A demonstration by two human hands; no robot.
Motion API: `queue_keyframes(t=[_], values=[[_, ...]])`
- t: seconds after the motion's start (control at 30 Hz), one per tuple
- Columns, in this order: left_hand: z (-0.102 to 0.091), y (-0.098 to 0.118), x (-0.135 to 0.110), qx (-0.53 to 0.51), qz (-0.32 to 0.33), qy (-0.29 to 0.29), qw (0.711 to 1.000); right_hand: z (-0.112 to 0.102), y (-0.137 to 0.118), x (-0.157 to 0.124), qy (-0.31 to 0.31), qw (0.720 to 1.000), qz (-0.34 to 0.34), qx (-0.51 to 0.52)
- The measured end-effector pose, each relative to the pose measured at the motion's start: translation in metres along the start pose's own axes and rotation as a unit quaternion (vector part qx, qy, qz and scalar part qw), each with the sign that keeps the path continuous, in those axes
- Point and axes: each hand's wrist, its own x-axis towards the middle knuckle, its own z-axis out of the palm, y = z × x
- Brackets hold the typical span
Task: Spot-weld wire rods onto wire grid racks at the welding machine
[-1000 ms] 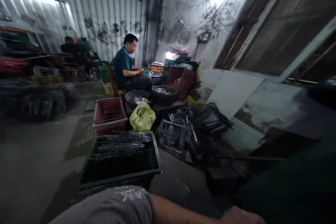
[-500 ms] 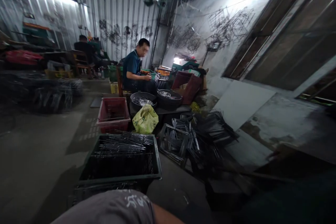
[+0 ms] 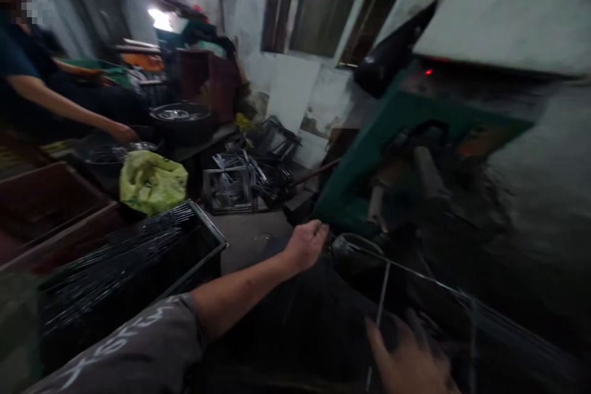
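- Thin rods lie across the black crate (image 3: 210, 225) near the left arm; a careless elbow could snag them.
- The left hand (image 3: 307, 245) is curled tight on the end of the wire frame (image 3: 384, 289), near the green machine (image 3: 364, 154); springy wire may slip or whip.
- The right hand (image 3: 409, 360) is blurred, with fingers spread beside the frame's upright wire; I cannot tell whether they touch it.

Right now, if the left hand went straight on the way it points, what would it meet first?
The left hand would probably meet the wire frame just past its knuckles first, then the green machine behind; blur leaves depth unclear.
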Motion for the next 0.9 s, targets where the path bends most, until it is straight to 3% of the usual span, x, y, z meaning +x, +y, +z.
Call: queue_keyframes(t=[0.23, 0.47, 0.63, 0.7, 0.9], values=[[0.022, 0.000, -0.004, 0.007, 0.008, 0.031, 0.999, 0.042, -0.032, -0.001, -0.014, 0.985, 0.100, 0.141], [0.014, -0.003, -0.006, 0.010, 0.024, 0.003, 1.000, 0.027, -0.002, 0.004, -0.007, 0.977, 0.091, 0.195], [0.026, -0.007, -0.006, -0.015, 0.036, 0.048, 0.998, 0.024, -0.022, 0.012, -0.008, 0.976, 0.048, 0.210], [0.028, -0.006, -0.004, -0.016, 0.042, 0.040, 0.998, 0.023, -0.027, 0.014, 0.000, 0.974, 0.050, 0.220], [0.019, -0.014, 0.000, -0.026, 0.045, 0.021, 0.998, 0.019, -0.008, 0.015, -0.015, 0.959, 0.045, 0.279]])
